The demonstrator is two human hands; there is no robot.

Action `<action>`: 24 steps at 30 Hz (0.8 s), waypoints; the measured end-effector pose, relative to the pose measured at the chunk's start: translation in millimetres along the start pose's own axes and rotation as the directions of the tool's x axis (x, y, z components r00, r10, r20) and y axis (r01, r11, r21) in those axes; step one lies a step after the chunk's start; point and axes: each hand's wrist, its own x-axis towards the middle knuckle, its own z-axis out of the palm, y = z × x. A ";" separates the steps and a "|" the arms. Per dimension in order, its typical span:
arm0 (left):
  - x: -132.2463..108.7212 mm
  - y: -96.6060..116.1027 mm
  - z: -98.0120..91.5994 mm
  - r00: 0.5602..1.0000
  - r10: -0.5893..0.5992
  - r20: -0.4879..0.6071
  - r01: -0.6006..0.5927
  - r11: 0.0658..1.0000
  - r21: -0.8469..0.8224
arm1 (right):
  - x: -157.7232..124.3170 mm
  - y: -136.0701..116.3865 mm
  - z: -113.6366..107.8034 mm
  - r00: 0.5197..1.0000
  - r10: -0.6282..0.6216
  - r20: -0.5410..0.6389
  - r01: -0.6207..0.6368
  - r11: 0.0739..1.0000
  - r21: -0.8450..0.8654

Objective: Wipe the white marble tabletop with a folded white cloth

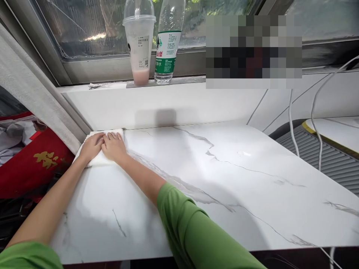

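A folded white cloth (101, 160) lies at the far left corner of the white marble-patterned tabletop (241, 179), close to the wall. My left hand (93, 147) rests flat on its left part, palm down. Right beside it, my right hand (114, 147) presses on the cloth with fingers stretched forward. The two hands touch at the thumbs and index fingers. Both palms are hidden from above, and the cloth's edges stick out around the hands.
On the window ledge stand a plastic cup (140, 52) with a little pink drink and a clear bottle (168, 52) with a green label. A red bag (36, 160) and a curtain (36, 71) are at left. White cables (316, 112) hang at right.
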 end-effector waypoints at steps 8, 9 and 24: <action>-83.8 21.2 -10.3 0.998 0.039 -0.053 -0.039 0.999 0.009 | -75.1 -38.4 -23.1 0.998 -0.063 0.031 0.061 0.997 0.039; -97.0 26.5 -12.3 0.998 0.032 -0.059 -0.030 0.999 0.020 | -85.3 -42.8 -27.3 0.996 -0.082 0.040 0.080 0.996 0.042; -238.5 78.4 -17.9 0.998 -0.043 -0.039 0.047 0.993 0.104 | -208.1 -63.5 -91.5 0.925 -0.371 0.080 0.361 0.925 0.122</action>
